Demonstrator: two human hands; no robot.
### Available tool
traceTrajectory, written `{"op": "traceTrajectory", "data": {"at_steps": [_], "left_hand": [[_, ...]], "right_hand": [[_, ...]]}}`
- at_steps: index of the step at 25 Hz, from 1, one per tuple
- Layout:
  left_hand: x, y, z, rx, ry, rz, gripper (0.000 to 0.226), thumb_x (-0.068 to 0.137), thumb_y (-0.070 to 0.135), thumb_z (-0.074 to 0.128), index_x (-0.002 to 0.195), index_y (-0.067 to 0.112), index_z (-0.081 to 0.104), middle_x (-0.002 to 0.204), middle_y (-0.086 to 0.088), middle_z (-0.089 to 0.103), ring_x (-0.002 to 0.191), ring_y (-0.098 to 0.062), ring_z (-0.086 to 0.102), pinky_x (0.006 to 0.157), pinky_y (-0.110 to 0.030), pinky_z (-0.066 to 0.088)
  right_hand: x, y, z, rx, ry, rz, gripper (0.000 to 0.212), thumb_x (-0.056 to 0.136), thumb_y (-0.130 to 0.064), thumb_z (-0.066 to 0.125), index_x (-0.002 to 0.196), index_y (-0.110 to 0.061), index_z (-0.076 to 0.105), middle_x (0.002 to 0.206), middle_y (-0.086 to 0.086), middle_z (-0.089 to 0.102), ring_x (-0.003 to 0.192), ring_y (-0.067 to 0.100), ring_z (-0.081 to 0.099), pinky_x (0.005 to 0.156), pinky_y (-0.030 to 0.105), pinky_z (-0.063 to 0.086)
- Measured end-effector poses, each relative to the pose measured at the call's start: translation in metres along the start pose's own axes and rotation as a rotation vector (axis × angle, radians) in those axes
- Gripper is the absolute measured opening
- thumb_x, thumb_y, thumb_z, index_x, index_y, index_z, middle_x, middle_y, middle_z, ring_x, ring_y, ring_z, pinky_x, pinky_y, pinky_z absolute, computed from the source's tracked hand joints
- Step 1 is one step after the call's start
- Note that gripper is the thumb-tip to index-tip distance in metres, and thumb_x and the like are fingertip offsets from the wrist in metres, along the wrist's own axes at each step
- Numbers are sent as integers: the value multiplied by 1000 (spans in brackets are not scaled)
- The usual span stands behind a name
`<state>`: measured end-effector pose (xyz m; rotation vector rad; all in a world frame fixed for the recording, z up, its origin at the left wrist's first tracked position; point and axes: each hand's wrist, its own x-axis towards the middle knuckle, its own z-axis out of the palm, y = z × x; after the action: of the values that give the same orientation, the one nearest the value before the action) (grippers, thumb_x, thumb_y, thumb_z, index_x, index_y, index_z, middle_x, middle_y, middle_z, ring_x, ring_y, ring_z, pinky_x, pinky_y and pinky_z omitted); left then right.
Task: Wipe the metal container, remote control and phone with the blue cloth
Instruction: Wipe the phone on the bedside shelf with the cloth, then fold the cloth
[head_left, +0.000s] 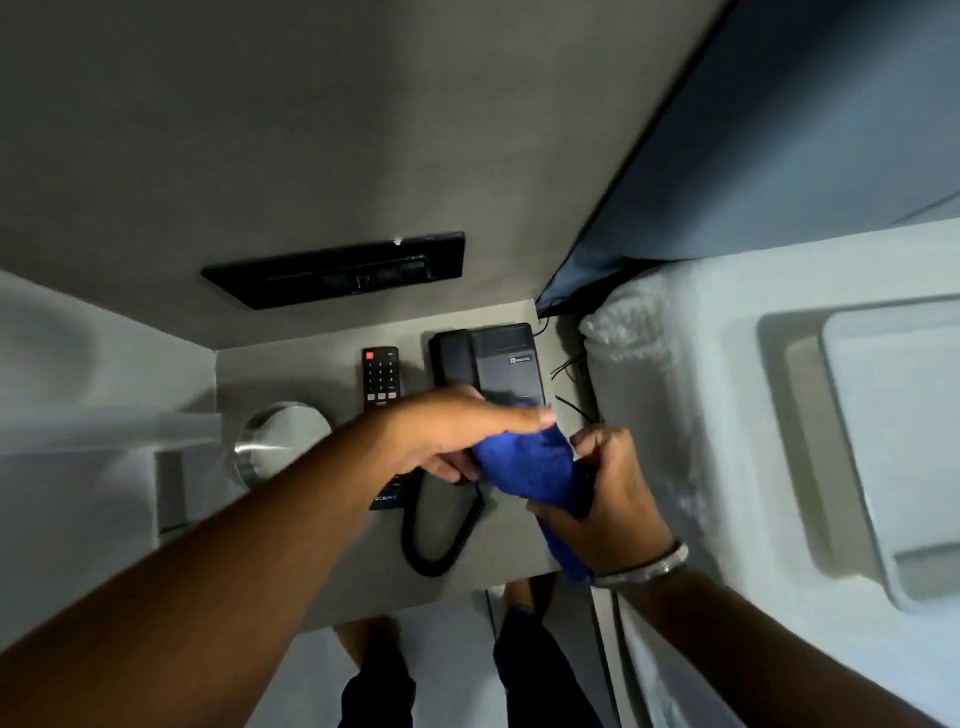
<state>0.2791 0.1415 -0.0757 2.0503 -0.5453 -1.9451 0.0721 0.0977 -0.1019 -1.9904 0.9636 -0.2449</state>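
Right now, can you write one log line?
hands: both hold cloth | over: phone | beside: remote, container

Bunched blue cloth (524, 460) over black phone (498, 364)

Both hands meet over the near end of a black phone (488, 364) on a grey tabletop (311, 374). The left hand (457, 436) reaches across with fingers extended, its thumb and lower fingers pinching one end of a blue cloth (524, 462). The right hand (608, 488), a bracelet (649, 566) at its wrist, grips the cloth's other end, a tail hanging below. A coiled cord (431, 540) loops toward the tabletop's front edge. A remote control (380, 376) lies just left of the phone, and a round metal container (275, 441) stands further left. A white bed (727, 415) borders the right side.
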Motion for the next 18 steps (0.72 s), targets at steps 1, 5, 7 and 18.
{"op": "traceTrajectory", "data": {"at_steps": [1, 5, 7, 18], "left_hand": [[-13, 11, 3, -18, 8, 62, 54, 74, 57, 76, 107, 17, 61, 105, -3, 69, 78, -14, 69, 60, -27, 56], [-71, 50, -11, -177, 62, 368, 12, 90, 13, 70, 102, 11, 67, 100, -5, 74, 87, -14, 73, 69, -30, 63], [-100, 59, -28, -273, 45, 459, 17, 92, 12, 66, 109, 9, 67, 105, -7, 76, 92, -15, 74, 69, -30, 62], [-71, 173, 173, -632, 7, 274, 16, 92, 7, 66, 105, 15, 66, 100, -6, 71, 80, -18, 67, 67, -29, 58]], "right_hand": [[4, -13, -16, -25, 3, 47, 73, 51, -14, 88, 106, -11, 42, 98, -2, 49, 82, 4, 51, 72, 11, 41], [22, -46, -88, 113, -393, 303, 54, 61, -12, 87, 107, -7, 59, 92, 8, 69, 81, 19, 65, 73, 29, 52], [28, -52, -128, 328, -483, 372, 33, 61, -17, 85, 89, -8, 71, 85, 5, 72, 79, 15, 65, 75, 30, 53], [-2, 44, -330, 207, 351, 610, 13, 79, -17, 74, 76, -19, 62, 75, 4, 66, 66, 20, 61, 56, 22, 49]]}}
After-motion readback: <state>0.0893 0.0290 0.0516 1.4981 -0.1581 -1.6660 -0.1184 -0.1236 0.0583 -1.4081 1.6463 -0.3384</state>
